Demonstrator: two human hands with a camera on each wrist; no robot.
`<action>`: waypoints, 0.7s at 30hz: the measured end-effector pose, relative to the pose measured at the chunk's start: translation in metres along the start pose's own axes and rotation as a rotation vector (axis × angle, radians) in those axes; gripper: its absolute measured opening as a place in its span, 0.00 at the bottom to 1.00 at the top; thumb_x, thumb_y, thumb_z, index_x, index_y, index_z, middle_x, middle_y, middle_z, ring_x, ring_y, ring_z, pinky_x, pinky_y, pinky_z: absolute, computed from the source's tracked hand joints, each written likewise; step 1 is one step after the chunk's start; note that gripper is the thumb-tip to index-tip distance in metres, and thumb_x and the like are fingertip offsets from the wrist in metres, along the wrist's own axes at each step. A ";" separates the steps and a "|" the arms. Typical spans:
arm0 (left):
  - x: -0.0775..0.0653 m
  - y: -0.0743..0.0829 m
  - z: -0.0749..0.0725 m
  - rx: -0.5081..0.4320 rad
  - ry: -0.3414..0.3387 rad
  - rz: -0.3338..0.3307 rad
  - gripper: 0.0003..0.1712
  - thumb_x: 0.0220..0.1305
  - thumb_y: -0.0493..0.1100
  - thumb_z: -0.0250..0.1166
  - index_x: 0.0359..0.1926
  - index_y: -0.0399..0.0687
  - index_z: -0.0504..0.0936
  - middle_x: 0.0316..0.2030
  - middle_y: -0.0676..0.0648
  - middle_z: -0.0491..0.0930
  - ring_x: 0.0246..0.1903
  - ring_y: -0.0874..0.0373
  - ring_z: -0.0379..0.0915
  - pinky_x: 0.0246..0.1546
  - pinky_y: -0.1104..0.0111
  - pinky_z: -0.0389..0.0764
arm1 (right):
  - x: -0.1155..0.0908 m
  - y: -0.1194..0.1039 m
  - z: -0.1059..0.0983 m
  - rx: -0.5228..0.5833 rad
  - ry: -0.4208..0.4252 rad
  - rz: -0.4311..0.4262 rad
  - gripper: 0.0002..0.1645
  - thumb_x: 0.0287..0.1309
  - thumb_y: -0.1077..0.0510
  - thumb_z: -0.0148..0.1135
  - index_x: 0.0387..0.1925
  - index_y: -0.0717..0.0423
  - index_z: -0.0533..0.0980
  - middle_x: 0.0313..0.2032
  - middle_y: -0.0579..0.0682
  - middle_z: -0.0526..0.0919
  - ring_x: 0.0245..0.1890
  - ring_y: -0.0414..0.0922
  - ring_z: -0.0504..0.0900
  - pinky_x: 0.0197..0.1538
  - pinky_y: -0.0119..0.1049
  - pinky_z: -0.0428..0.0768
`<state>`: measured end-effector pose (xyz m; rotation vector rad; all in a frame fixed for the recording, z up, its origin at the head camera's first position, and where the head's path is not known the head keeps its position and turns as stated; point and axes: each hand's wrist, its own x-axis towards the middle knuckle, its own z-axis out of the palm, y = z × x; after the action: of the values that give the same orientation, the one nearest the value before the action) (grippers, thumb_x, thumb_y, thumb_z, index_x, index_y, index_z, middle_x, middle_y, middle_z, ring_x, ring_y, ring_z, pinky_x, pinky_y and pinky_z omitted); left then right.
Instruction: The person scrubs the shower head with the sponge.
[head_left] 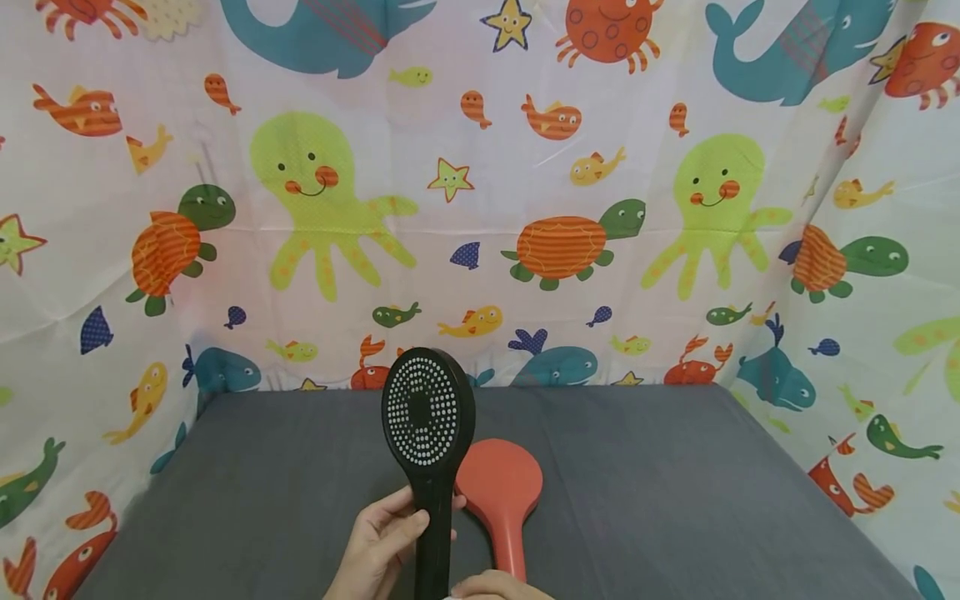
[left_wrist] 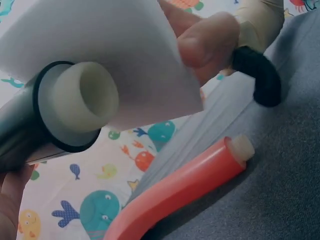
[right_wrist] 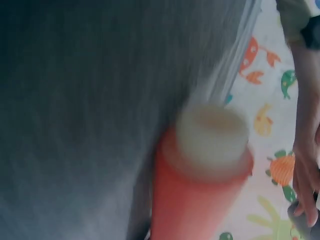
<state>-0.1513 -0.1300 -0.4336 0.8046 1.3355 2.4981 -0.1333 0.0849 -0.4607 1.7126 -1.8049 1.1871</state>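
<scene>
My left hand [head_left: 386, 537] grips a black shower head [head_left: 431, 533] by its handle, holding it upright with the white-dotted spray face turned toward me. In the left wrist view, the handle's white hollow connector [left_wrist: 100, 95] points toward the camera. My right hand [left_wrist: 207, 42] pinches a white sheet [left_wrist: 145, 65], which overlaps the connector end in that view. Most of the right hand [head_left: 502, 586] is cut off at the bottom of the head view. A red shower head [head_left: 501, 483] lies on the table just right of the black one; its handle ends in a whitish connector [right_wrist: 212, 140].
A dark grey cloth [head_left: 637, 492] covers the table. Behind it and along both sides hangs a white curtain [head_left: 480, 242] printed with sea animals. The red handle [left_wrist: 175, 190] lies close below both hands.
</scene>
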 end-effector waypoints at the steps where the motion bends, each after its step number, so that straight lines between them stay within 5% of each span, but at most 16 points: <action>1: 0.000 0.000 0.000 -0.009 -0.011 0.003 0.23 0.70 0.29 0.41 0.62 0.43 0.70 0.52 0.40 0.77 0.47 0.50 0.76 0.50 0.54 0.74 | 0.002 0.000 -0.003 -0.039 -0.014 0.001 0.17 0.64 0.67 0.50 0.53 0.65 0.70 0.53 0.57 0.72 0.52 0.47 0.73 0.49 0.33 0.76; 4: -0.001 -0.003 0.000 -0.038 -0.041 0.004 0.24 0.70 0.28 0.42 0.61 0.46 0.72 0.51 0.42 0.78 0.48 0.53 0.76 0.49 0.60 0.76 | 0.020 0.003 -0.018 -0.296 -0.018 -0.099 0.17 0.65 0.58 0.53 0.53 0.62 0.71 0.53 0.59 0.70 0.55 0.50 0.69 0.52 0.34 0.74; 8: -0.002 -0.007 0.003 -0.080 -0.085 -0.016 0.25 0.70 0.28 0.42 0.60 0.50 0.73 0.51 0.45 0.77 0.48 0.56 0.76 0.48 0.63 0.77 | 0.043 0.012 -0.032 -0.593 0.208 -0.189 0.18 0.64 0.55 0.54 0.49 0.63 0.74 0.49 0.66 0.68 0.53 0.56 0.68 0.53 0.36 0.73; 13: -0.002 -0.009 0.006 -0.078 -0.108 -0.075 0.22 0.71 0.31 0.42 0.62 0.42 0.69 0.53 0.41 0.75 0.50 0.51 0.74 0.48 0.57 0.76 | 0.056 0.016 -0.039 -0.623 0.373 -0.163 0.18 0.63 0.56 0.56 0.47 0.67 0.73 0.48 0.68 0.66 0.53 0.57 0.66 0.57 0.35 0.69; 19: -0.001 -0.007 0.003 -0.096 -0.113 -0.040 0.23 0.70 0.28 0.40 0.61 0.41 0.68 0.53 0.43 0.74 0.50 0.53 0.73 0.49 0.63 0.76 | 0.035 0.012 -0.024 -0.489 0.137 -0.149 0.22 0.63 0.52 0.56 0.52 0.64 0.72 0.51 0.65 0.66 0.54 0.54 0.66 0.53 0.36 0.73; 21: -0.001 -0.005 0.002 -0.089 -0.123 -0.039 0.24 0.70 0.28 0.38 0.63 0.41 0.67 0.53 0.42 0.74 0.52 0.53 0.73 0.52 0.61 0.74 | 0.025 0.005 -0.018 -0.353 0.034 -0.069 0.23 0.63 0.54 0.57 0.55 0.62 0.70 0.54 0.61 0.67 0.56 0.50 0.67 0.54 0.34 0.72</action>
<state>-0.1503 -0.1260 -0.4375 0.8882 1.1796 2.4166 -0.1478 0.0833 -0.4331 1.5276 -1.7923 0.8062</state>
